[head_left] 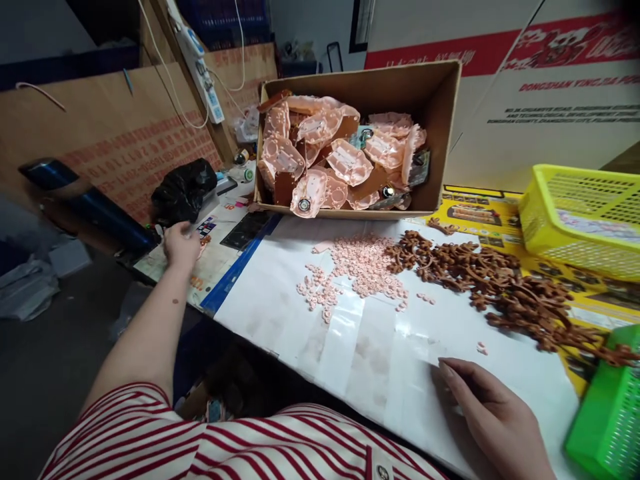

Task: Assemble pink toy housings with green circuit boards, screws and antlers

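My left hand (181, 245) reaches to the far left end of the bench, its fingers mostly hidden and slightly blurred. Right by it lies a small brown-orange part (204, 244), and a black plastic bag (185, 190) is just behind. My right hand (497, 417) hovers at or rests on the white tabletop (370, 373) at the lower right, fingers loosely bent, thumb a little apart, nothing visible in it. Between the hands lie a heap of small pink ring-like pieces (367, 267) and a pile of brown moulded plastic parts (475, 273). A few pink pieces (482, 348) lie near my right hand.
A cardboard box (360, 215) full of pink plastic shells (349, 162) stands at the back. On the right are a yellow basket (575, 227) and a green basket (605, 413). A dark blue bottle (90, 203) leans at the left, below a power strip (207, 87).
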### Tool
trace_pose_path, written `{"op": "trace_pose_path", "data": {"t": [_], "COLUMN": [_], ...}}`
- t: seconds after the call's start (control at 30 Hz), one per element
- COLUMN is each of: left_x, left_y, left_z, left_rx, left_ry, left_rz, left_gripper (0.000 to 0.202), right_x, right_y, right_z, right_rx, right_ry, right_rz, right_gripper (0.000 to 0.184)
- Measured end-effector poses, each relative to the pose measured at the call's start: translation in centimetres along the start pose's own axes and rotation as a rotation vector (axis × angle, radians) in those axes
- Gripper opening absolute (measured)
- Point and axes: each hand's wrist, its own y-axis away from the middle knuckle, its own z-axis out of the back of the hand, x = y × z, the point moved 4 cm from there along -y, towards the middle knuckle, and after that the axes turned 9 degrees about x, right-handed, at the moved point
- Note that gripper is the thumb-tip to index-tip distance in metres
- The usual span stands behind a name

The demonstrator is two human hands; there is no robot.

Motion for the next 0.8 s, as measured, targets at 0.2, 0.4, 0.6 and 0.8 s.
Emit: {"op": "trace_pose_path", "data": {"t": [0.2, 0.4, 0.6, 0.8], "left_x": [-13.8, -19.2, -18.5, -18.1], "left_y": [1.4, 2.3, 0.1, -2.2], "left_z": [-10.3, -17.0, -15.7, -15.2], "left_rx": [-0.117, -0.085, -0.159, -0.216], "left_ry": [-0.201, -0.256, 0.135, 0.622], "left_rz": [-0.414, -0.309, -0.321, -0.190], "left_gripper": [0.071, 0.086, 0.056, 0.042], "right_x": [0.2, 0.7, 0.6, 0.5], "right_y": [-0.1, 0.2, 0.2, 0.4], "right_z": [-0.3, -0.4, -0.9, -1.3], "right_rx": [0.019, 0.036, 0.094, 0.125], "right_ry": [0.010, -0.014, 0.016, 0.038], "right_rz": [0.096, 0.196, 0.243, 0.277], "right_gripper": [0.042, 0.038, 0.038, 0.037]}}
